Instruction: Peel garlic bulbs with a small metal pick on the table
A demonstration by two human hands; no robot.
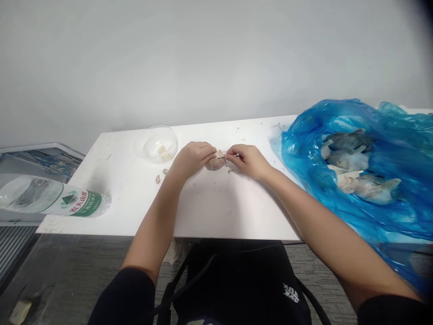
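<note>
A garlic bulb (215, 163) rests on the white table (209, 207), held between both hands. My left hand (193, 158) curls round its left side. My right hand (246, 160) pinches a thin strip of papery skin (221, 154) at the bulb's top. A clear glass bowl (156, 144) with a few peeled cloves stands just left of my left hand. Two loose cloves (158, 178) lie on the table below the bowl.
A blue plastic bag (379, 180) holding several garlic bulbs and skins fills the table's right end. A plastic water bottle (50, 197) lies on its side at the left edge. Bits of skin dot the table. A black bag (237, 284) sits at my lap.
</note>
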